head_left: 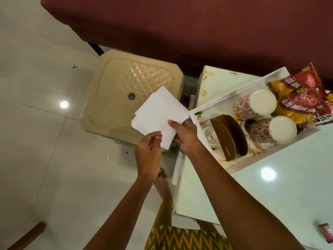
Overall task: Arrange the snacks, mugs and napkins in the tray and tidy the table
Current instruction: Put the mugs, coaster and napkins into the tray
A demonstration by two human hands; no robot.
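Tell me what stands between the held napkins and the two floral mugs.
Head view: the tray has its white wall there, then a brown holder standing upright inside it, between the napkins and the mugs.

1. The snack packets (304, 105) run off the right edge.
2. The napkins (158, 114) hide the fingers of the right hand (185, 136).
3. We cannot tell whether the left hand (148, 150) pinches them or only touches.
4. Brown plates (227, 134) cover most of a white thing (211, 135) behind them.
5. A small red thing (326, 231), cut by the edge, we cannot name.
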